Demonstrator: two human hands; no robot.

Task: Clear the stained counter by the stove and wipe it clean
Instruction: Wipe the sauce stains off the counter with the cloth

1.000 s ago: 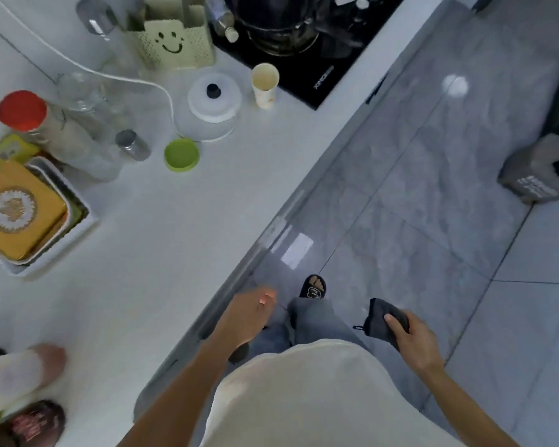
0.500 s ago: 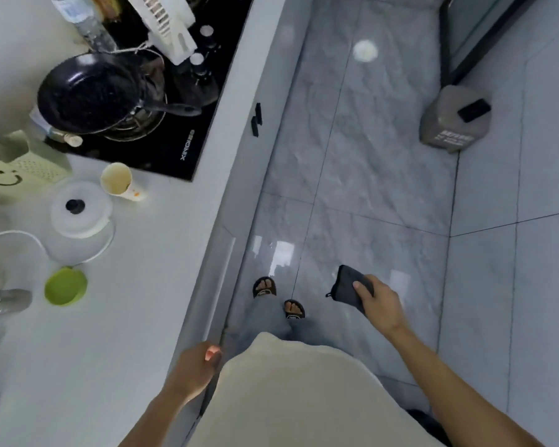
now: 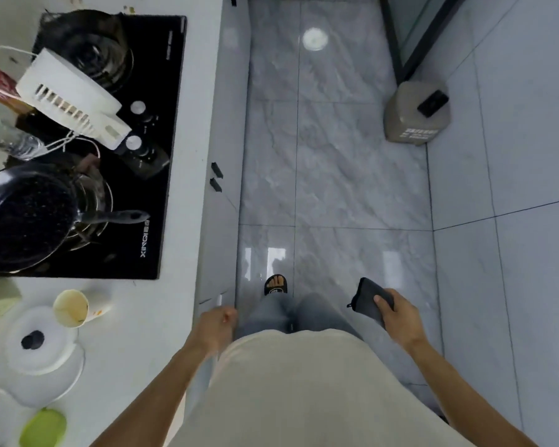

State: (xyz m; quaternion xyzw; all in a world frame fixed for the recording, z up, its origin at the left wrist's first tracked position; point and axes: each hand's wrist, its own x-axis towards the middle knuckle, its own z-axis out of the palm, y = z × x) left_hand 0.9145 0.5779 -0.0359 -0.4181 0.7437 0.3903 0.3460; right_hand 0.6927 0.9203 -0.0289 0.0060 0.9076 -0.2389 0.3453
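Note:
The white counter (image 3: 149, 321) runs down the left side, with a black stove (image 3: 155, 156) set into it. My right hand (image 3: 397, 317) grips a folded dark grey cloth (image 3: 368, 298) out over the floor, well away from the counter. My left hand (image 3: 217, 327) hangs beside the counter's front edge with loosely curled fingers and holds nothing. A used paper cup (image 3: 71, 308) lies on the counter just below the stove. Beside the cup sit a white lid with a black knob (image 3: 36, 343) and a green lid (image 3: 42, 427).
A black frying pan (image 3: 23, 217) and a white slotted appliance (image 3: 71, 98) with its cord rest on the stove. Grey floor tiles stretch ahead. A beige container (image 3: 417, 114) stands on the floor at the far right. My sandalled foot (image 3: 275, 284) shows near the cabinet front.
The view has swung right along the counter, bringing the stove fully into sight. My right hand still carries the cloth at my side. My left hand stays low by the counter edge.

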